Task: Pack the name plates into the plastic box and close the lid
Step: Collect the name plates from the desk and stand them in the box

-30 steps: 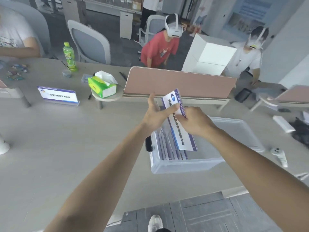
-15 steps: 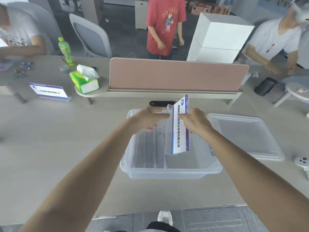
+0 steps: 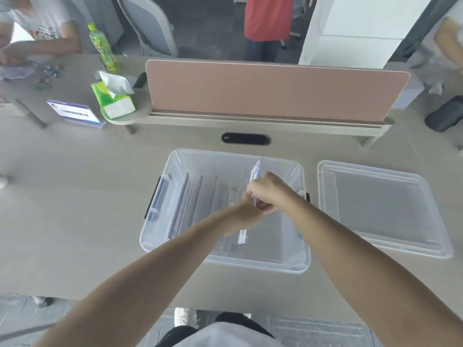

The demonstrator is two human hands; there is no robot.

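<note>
Above desk, right grip on name plate half-hides left grip.

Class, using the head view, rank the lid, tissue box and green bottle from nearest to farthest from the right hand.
1. lid, just right of the right hand.
2. tissue box, far left.
3. green bottle, behind it.

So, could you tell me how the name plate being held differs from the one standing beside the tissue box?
The held name plate is edge-on inside the plastic box, gripped by the right hand; the desk name plate stands untouched on the table, face towards the camera. Both are white with blue trim.
</note>
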